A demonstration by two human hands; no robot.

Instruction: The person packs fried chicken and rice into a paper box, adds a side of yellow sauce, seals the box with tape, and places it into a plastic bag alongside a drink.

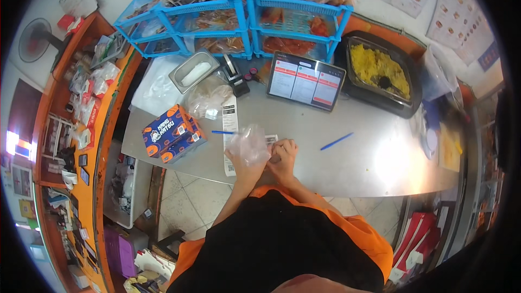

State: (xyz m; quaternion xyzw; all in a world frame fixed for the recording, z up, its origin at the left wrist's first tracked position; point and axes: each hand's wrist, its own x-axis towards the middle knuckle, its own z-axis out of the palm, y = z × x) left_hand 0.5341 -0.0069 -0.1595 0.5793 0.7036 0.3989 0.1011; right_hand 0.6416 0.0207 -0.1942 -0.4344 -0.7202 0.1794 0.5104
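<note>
My left hand (247, 167) grips a crumpled clear plastic bag (249, 141) above the steel table. Right against it, my right hand (285, 155) has its fingers curled in at the bag's right edge; what lies inside that fist is mostly hidden. Behind the hands a small printed slip (272, 138) shows in part. A long printed receipt (230, 120) lies under and beyond the left hand. One blue pen (222, 132) rests across this receipt, its right end covered by the bag. Another blue pen (337, 141) lies on the table to the right.
Printed cardboard boxes (173, 133) stand at left, near a tied plastic bag (209, 99), a steel tray (194, 71) and a tape dispenser (235, 77). Further back are a tablet (306, 81), blue racks (248, 28) and a black container of yellow food (380, 69).
</note>
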